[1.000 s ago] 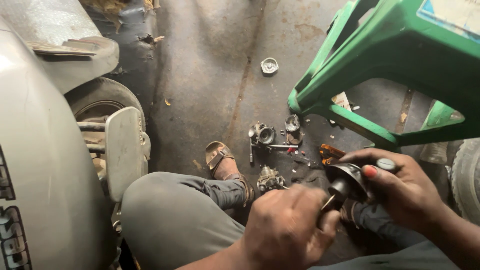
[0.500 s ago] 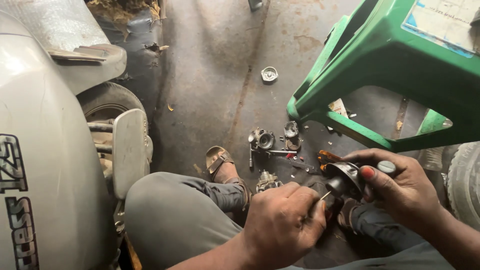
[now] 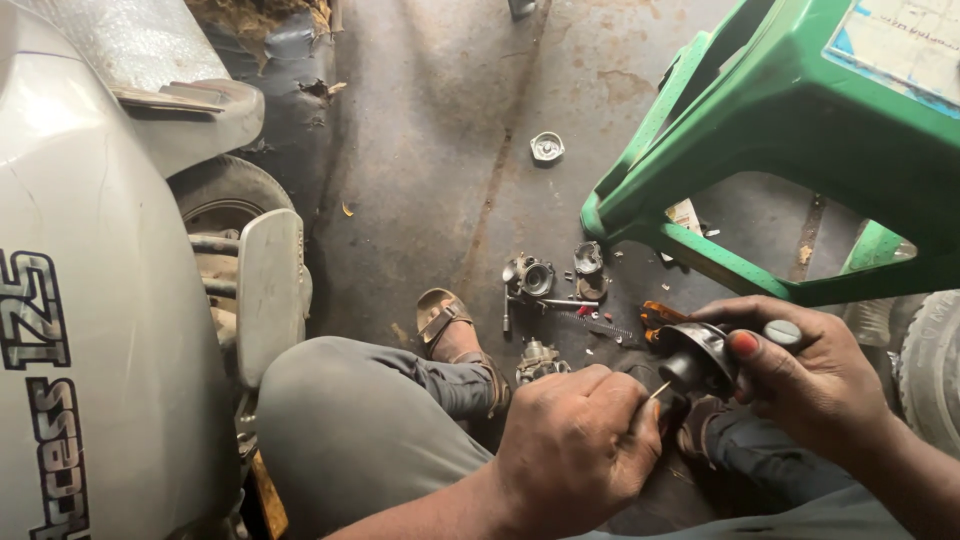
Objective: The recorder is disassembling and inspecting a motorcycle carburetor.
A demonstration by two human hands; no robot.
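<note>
The black round part (image 3: 697, 358) is gripped in the right hand (image 3: 800, 375). Left hand (image 3: 580, 440) is closed w/ a thin metal pin (image 3: 658, 391) touching the part. Small metal parts (image 3: 545, 280) lie on the floor (image 3: 430, 150) near the green stool (image 3: 760, 130).

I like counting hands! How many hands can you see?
2. The left hand is low in the middle, closed on a thin tool; the right hand beside it holds a dark round part. None seem hidden.

Glossy green plastic stool (image 3: 800, 130), rough concrete floor (image 3: 440, 170)

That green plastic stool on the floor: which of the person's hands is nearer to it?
Right. The right hand, holding a dark round part, sits just below the green stool. The left hand is lower and further left, away from it.
</note>
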